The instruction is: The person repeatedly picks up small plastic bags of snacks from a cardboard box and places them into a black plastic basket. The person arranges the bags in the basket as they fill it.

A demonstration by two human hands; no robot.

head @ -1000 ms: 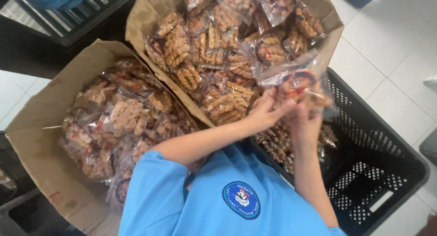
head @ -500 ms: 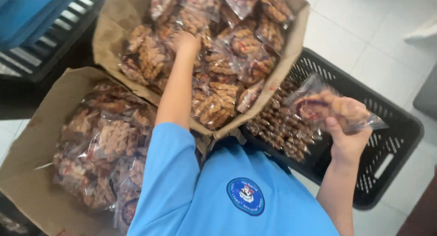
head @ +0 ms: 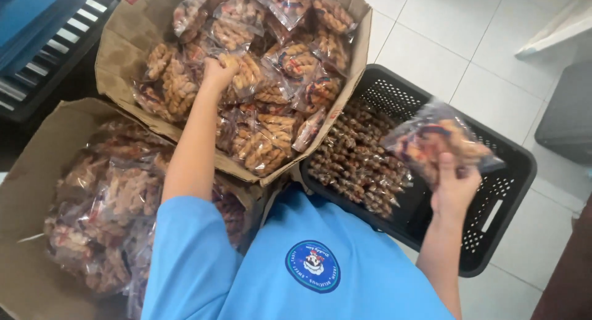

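Since half a second ago the left hand (head: pixel 219 70) has closed on a packet (head: pixel 243 73) of twisted snacks in the upper box (head: pixel 117 55), where it only reached before. The right hand (head: pixel 455 187) has lifted its bag (head: pixel 435 141) higher over the black crate (head: pixel 505 190), gripping it from below. The bag lies roughly level, long axis running left-right, slightly down to the right.

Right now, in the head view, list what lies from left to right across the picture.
Lower cardboard box of bagged twisted snacks → left hand reaching into the upper cardboard box of snack bags → black plastic crate holding more bags → right hand holding up a clear snack bag over the crate → white tiled floor.
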